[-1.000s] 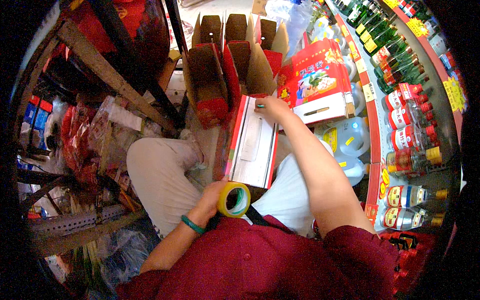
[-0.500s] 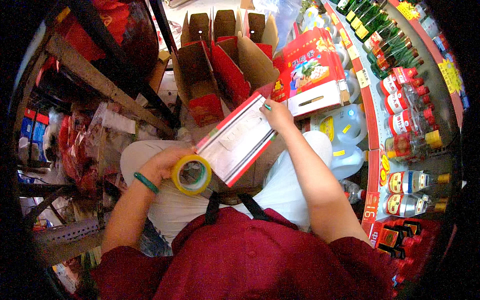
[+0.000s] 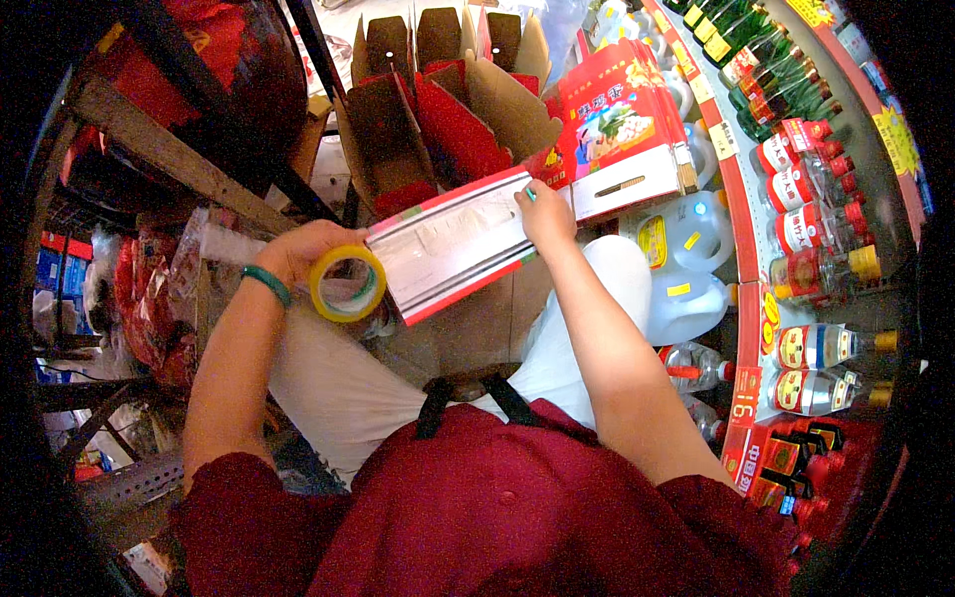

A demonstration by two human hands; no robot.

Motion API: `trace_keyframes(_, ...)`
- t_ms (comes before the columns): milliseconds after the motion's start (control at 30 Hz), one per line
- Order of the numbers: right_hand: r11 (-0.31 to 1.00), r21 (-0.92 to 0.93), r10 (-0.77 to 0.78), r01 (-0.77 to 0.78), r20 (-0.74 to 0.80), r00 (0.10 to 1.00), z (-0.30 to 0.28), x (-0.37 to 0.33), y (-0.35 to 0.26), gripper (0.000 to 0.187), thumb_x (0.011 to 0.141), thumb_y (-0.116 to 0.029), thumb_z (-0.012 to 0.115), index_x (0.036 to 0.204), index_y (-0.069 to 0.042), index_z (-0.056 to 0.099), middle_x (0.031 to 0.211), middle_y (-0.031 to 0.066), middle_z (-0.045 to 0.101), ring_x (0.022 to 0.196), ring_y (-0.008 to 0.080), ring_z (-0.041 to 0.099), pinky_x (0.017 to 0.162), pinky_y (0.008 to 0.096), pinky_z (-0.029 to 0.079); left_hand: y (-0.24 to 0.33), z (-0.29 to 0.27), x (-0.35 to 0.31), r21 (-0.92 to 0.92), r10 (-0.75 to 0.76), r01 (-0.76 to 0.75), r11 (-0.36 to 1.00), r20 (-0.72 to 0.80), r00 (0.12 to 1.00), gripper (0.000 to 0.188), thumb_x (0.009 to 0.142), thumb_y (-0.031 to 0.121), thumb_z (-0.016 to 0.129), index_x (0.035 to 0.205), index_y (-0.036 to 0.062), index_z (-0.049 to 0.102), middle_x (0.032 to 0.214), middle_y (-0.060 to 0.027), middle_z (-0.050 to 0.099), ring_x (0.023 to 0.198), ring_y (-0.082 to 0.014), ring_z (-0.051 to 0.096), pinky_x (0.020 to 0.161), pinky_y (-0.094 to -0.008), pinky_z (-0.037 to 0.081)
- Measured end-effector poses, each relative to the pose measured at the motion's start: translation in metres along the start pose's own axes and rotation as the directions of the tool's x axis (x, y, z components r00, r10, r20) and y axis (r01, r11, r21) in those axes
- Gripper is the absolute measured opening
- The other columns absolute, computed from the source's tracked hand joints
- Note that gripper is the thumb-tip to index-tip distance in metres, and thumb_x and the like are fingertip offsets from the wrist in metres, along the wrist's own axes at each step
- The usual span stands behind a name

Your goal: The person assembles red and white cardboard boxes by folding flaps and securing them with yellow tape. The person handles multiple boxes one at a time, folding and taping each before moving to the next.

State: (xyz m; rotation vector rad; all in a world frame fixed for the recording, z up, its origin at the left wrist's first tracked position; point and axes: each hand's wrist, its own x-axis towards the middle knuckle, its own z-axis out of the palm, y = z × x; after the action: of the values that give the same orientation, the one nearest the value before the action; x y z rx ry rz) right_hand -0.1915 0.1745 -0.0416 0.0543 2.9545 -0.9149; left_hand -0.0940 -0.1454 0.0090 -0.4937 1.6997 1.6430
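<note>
A long carton [image 3: 453,249], white on its upper side with red and black stripes along its edges, is held up over my lap between both hands. At its left end my left hand [image 3: 303,247] is closed on a wide yellow roll of packing tape [image 3: 324,301]; its fingertips are partly hidden behind the roll. A strip of clear tape seems to lie along the white side. My right hand [image 3: 548,219] is closed at the carton's right end, with a small green thing [image 3: 531,196] showing between thumb and fingers; its kind is unclear.
Several open red cardboard boxes [image 3: 383,129] stand ahead. Flat red printed cartons [image 3: 619,124] are stacked ahead to the right. Big clear jugs [image 3: 686,308] line the floor beside a shelf of bottles [image 3: 796,234] on my right. A metal rack [image 3: 179,149] stands on my left.
Both hands have shifted a little left, the left hand also away from me, raising the tape roll's side. The carton has turned from steeply slanted to nearly crosswise.
</note>
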Motion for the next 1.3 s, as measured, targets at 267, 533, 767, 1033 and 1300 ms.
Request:
trace_keyframes(267, 0.998, 0.009, 0.064, -0.064, -0.015, 0.998, -0.006, 0.003, -0.011, 0.028, 0.081, -0.030, 0.061, 0.102, -0.012, 0.061, 0.092, 0.0198, 0.063, 0.090, 0.0376, 0.059, 0.076, 0.0486, 0.046, 0.011, 0.000, 0.006, 0.257, 0.070, -0.064, 0.964, -0.013, 0.997, 0.026, 0.085, 0.028, 0.061, 0.086, 0.0024, 0.066, 0.080, -0.0031, 0.065, 0.069, -0.0122, 0.059, 0.064, -0.0268, 0.049)
trace_keyframes(533, 0.984, 0.077, -0.153, 0.159, -0.085, 0.985, -0.010, -0.007, -0.037, 0.023, 0.086, -0.028, 0.053, 0.093, -0.007, 0.057, 0.083, 0.0159, 0.066, 0.081, 0.0369, 0.061, 0.070, 0.0456, 0.045, 0.007, 0.012, -0.011, 0.574, 0.349, -0.205, 0.793, -0.152, 0.925, 0.025, 0.080, 0.028, 0.064, 0.089, 0.0037, 0.063, 0.081, -0.0051, 0.063, 0.073, -0.0152, 0.058, 0.067, -0.0281, 0.048)
trace_keyframes(767, 0.943, 0.326, -0.081, 0.065, 0.034, 0.996, 0.008, 0.017, -0.009, 0.020, 0.088, -0.018, 0.049, 0.082, 0.001, 0.051, 0.077, 0.0126, 0.068, 0.070, 0.0252, 0.064, 0.065, 0.0365, 0.047, 0.011, 0.037, -0.005, 0.628, 0.139, -0.032, 0.778, -0.122, 0.983, 0.024, 0.079, 0.026, 0.064, 0.086, 0.0032, 0.063, 0.084, -0.0054, 0.064, 0.075, -0.0141, 0.057, 0.069, -0.0287, 0.048)
trace_keyframes(1033, 0.959, 0.082, -0.268, 0.269, -0.033, 0.963, -0.012, -0.023, -0.057, 0.019, 0.086, -0.023, 0.053, 0.090, -0.004, 0.054, 0.078, 0.0140, 0.066, 0.079, 0.0340, 0.062, 0.069, 0.0433, 0.046, -0.040, 0.058, 0.020, 0.270, 0.175, -0.139, 0.953, -0.115, 0.978, 0.011, 0.081, 0.016, 0.061, 0.082, 0.0051, 0.059, 0.075, -0.0017, 0.059, 0.067, -0.0104, 0.053, 0.058, -0.0248, 0.044)
trace_keyframes(1300, 0.882, 0.141, -0.471, 0.450, 0.250, 0.846, 0.011, -0.118, -0.102, 0.014, 0.081, -0.017, 0.055, 0.092, -0.008, 0.051, 0.079, 0.0187, 0.062, 0.077, 0.0377, 0.061, 0.062, 0.0485, 0.047, -0.080, 0.046, 0.035, 0.071, 0.314, -0.309, 0.949, -0.090, 0.945, 0.010, 0.082, 0.015, 0.062, 0.082, 0.0058, 0.058, 0.077, -0.0021, 0.059, 0.071, -0.0109, 0.055, 0.062, -0.0257, 0.046)
